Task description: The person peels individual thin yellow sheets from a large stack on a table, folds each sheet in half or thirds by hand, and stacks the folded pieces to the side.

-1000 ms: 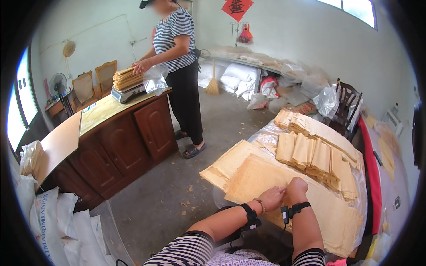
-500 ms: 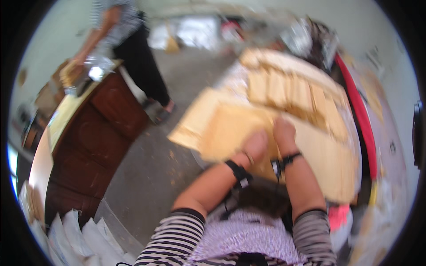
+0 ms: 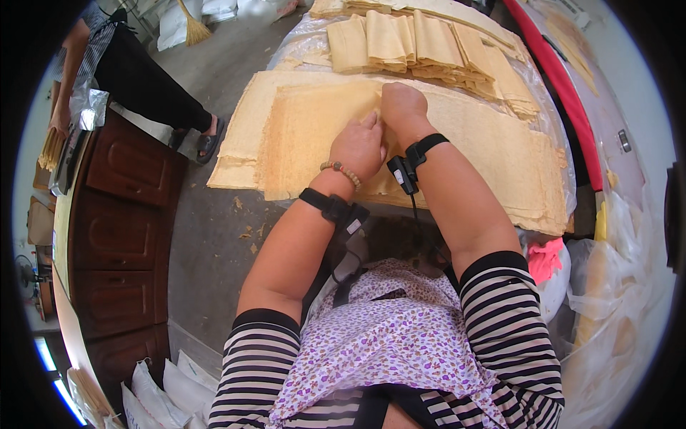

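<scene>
A broad, thin yellow sheet [image 3: 304, 129] with a rough edge, resembling tofu skin, lies over the left part of a wide stack of similar pale sheets [image 3: 493, 154]. My right hand [image 3: 404, 109] is curled like a fist at the sheet's right part, and seems to grip it there. Just left of it, my left hand [image 3: 357, 149] is closed with its thumb and index fingertips together on the same sheet. The two hands almost touch. What lies under my palms and curled fingers is hidden.
Several folded bundles [image 3: 418, 43] rest beyond the stack on clear plastic. A red strip [image 3: 564, 93] runs along the right. At left, a person's hand [image 3: 58, 123] holds a yellow bundle [image 3: 51, 149] over a brown cabinet [image 3: 128, 229]. White sacks [image 3: 189, 390] stand lower left.
The view has shifted, so the stack and both hands sit higher and further left in the picture, now sharper. Both hands stay close together on the yellow sheet.
</scene>
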`<action>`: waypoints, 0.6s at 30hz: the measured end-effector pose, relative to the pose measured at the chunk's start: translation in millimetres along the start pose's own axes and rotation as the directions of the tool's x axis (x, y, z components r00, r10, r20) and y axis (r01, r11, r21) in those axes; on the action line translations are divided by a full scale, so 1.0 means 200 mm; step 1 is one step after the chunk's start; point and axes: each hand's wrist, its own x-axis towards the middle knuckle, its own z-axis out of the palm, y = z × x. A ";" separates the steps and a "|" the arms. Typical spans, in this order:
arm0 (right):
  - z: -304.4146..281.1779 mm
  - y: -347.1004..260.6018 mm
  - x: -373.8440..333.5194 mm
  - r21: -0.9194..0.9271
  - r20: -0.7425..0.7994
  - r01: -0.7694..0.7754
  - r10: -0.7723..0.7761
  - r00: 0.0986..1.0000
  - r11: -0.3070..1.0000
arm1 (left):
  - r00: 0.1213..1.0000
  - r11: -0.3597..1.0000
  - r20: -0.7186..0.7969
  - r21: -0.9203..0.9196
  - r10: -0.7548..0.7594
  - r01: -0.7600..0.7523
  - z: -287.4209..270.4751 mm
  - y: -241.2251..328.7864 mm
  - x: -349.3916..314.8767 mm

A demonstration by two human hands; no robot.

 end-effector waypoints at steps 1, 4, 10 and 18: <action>-0.01 0.00 -0.02 0.000 0.004 0.003 -0.003 1.000 1.000 | 1.000 1.000 0.002 0.000 -0.004 0.004 0.01 -0.01 -0.01; -0.05 0.04 -0.07 0.052 -0.146 0.038 -0.030 0.989 0.998 | 0.998 0.999 -0.059 0.031 0.008 -0.007 0.01 -0.02 -0.02; -0.03 0.20 -0.05 0.254 -0.239 -0.023 0.085 0.967 0.967 | 1.000 1.000 0.021 -0.009 -0.011 0.011 -0.01 -0.02 0.00; -0.02 0.16 0.06 0.073 -0.112 -0.025 0.033 0.993 0.997 | 0.996 0.997 0.055 0.041 -0.073 0.071 -0.02 0.00 0.01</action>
